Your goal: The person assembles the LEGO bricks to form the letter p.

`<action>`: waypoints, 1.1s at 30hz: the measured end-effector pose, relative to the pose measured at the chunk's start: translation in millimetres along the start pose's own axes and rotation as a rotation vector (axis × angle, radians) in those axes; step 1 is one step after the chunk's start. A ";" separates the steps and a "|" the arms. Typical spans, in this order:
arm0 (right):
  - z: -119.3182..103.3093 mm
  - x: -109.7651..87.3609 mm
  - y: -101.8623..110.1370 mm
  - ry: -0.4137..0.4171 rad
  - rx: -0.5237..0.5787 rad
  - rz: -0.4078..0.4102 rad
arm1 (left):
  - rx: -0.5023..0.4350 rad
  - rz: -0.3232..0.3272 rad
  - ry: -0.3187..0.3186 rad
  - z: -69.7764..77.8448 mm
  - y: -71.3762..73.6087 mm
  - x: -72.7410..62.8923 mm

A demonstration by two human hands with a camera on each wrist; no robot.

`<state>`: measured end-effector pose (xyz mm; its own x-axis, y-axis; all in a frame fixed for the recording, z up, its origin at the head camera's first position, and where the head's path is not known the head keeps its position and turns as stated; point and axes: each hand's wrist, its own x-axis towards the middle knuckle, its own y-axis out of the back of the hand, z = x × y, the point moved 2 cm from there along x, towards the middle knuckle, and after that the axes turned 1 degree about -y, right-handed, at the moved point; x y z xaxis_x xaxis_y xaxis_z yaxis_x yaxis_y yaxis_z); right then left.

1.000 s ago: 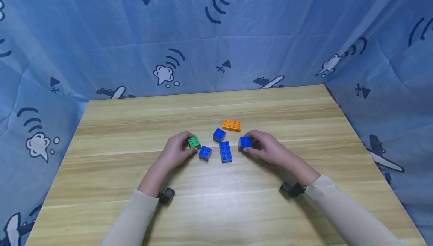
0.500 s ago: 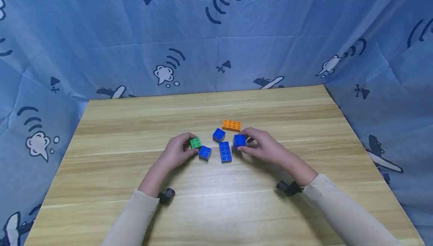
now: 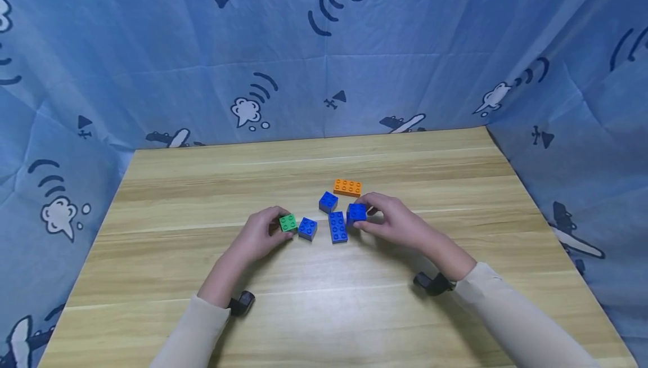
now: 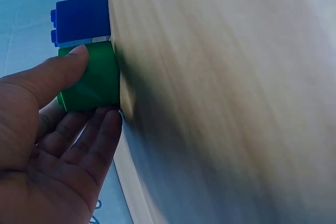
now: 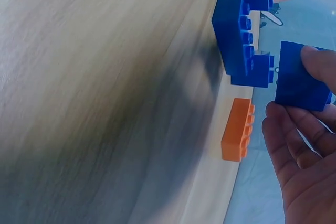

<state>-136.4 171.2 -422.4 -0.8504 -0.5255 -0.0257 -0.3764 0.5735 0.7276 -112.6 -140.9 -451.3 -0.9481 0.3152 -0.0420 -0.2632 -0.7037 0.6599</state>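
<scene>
Head cam: high on the person's side, farthest back of the three, facing forward and down. Tabletop (image 3: 202, 188) fills the 6 o'clock half, patterned cloth (image 3: 288, 30) at 12; left hand (image 3: 259, 235) toward 7, right hand (image 3: 397, 221) toward 4.

Left wrist cam: close-up, low over the table, rolled so tabletop sits at 3; left hand at 8.

Right wrist cam: also close and low, rolled opposite, tabletop at 9, right hand at 4.

Overlap: green block (image 3: 288, 223) in all three (10 in left wrist, cropped at 1 in right wrist). Orange brick (image 3: 347, 188): head plus right wrist.
</scene>
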 end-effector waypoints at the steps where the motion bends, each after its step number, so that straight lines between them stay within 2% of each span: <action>1: -1.2 -0.1 -0.1 0.003 -0.001 0.001 | 0.001 -0.002 0.003 -0.4 0.1 -1.7; 9: -14.1 -1.3 -0.2 0.050 -0.002 0.019 | 0.003 -0.018 0.021 -1.4 -0.9 -14.0; 15: -24.6 -1.1 -2.8 0.094 -0.001 0.040 | -0.028 -0.045 0.029 -0.8 -4.7 -17.3; 23: -36.9 0.4 -9.2 0.128 0.010 0.033 | -0.041 -0.055 -0.031 0.5 -10.2 -17.6; 29: -41.1 1.4 -15.2 0.179 0.021 0.033 | -0.040 -0.056 -0.052 2.6 -12.5 -17.1; 33: -44.4 2.3 -19.3 0.167 0.027 0.007 | -0.026 -0.063 -0.067 4.3 -13.9 -16.6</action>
<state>-114.8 131.0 -406.0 -0.7808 -0.6175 0.0948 -0.3828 0.5929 0.7085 -92.5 -133.5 -456.5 -0.9157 0.4007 -0.0316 -0.3272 -0.6975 0.6375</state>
